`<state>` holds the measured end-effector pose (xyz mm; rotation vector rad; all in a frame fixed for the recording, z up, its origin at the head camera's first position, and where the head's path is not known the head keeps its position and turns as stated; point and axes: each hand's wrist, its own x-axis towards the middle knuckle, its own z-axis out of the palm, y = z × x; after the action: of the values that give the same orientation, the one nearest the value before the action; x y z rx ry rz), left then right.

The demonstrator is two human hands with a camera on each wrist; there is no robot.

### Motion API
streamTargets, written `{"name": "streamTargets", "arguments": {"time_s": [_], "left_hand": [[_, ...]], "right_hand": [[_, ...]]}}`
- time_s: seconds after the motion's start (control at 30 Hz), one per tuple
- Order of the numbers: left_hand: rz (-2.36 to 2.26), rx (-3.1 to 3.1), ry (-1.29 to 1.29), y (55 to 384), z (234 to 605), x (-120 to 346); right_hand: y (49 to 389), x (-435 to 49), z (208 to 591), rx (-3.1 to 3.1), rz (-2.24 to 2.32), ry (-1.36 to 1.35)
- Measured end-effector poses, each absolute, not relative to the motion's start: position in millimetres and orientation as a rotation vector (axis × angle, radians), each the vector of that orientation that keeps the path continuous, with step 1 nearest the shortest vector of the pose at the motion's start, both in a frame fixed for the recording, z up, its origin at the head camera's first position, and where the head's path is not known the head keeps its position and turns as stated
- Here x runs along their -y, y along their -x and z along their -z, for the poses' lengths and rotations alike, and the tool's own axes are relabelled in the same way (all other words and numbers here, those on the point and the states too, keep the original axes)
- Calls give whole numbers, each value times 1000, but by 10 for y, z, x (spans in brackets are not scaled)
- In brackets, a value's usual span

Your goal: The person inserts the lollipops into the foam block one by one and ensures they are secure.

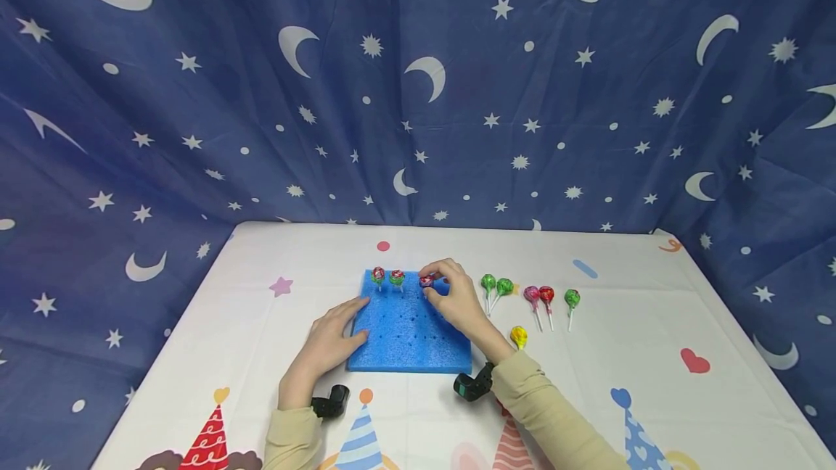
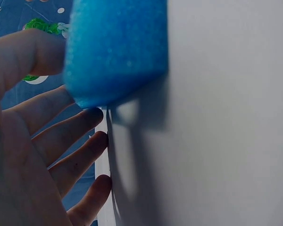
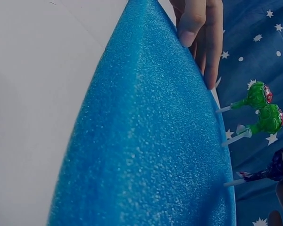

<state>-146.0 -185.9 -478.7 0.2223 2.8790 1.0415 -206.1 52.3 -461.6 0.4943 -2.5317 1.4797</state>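
Observation:
A blue foam block (image 1: pixel 410 354) with rows of small holes lies on the table. Along its left edge rests my left hand (image 1: pixel 329 339), fingers stretched out and thumb on the near side. My right hand (image 1: pixel 459 302) is over the far part of the block and pinches a dark-wrapped lollipop (image 1: pixel 427 281) by its head. In the right wrist view, this lollipop's white stick (image 3: pixel 235 182) meets the foam surface. Two green-and-red lollipops (image 1: pixel 378 275) (image 1: pixel 397 278) stand upright at the block's far left.
Right of the block lie two green lollipops (image 1: pixel 504 286), a pink one (image 1: pixel 532 295), a red one (image 1: pixel 546 294) and another green one (image 1: pixel 572 299). A yellow lollipop (image 1: pixel 519 336) is beside my right wrist, partly hidden. Behind the table hangs a blue star-and-moon curtain (image 1: pixel 457 165).

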Motion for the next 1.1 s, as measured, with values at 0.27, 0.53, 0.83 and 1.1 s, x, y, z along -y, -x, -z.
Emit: {"name": "streamTargets", "arguments": {"time_s": [0.27,0.53,0.83,1.1], "left_hand": [[-1039,-2884,-227,1461,4798,1853],[-1035,-2882,-223,1465,4805,1858],[-1015,-2884,-231,1475,4807,1862],[-1026,-2872,-229,1476,4793,1864]], "right_hand": [[2055,-557,4578,2567,-1452,-511],[2001,-669,4499,2633,-1449,-526],[1888,-862,4419,2697,-1361,-544],[1774,-1079,4406,2729,-1216,-603]]}}
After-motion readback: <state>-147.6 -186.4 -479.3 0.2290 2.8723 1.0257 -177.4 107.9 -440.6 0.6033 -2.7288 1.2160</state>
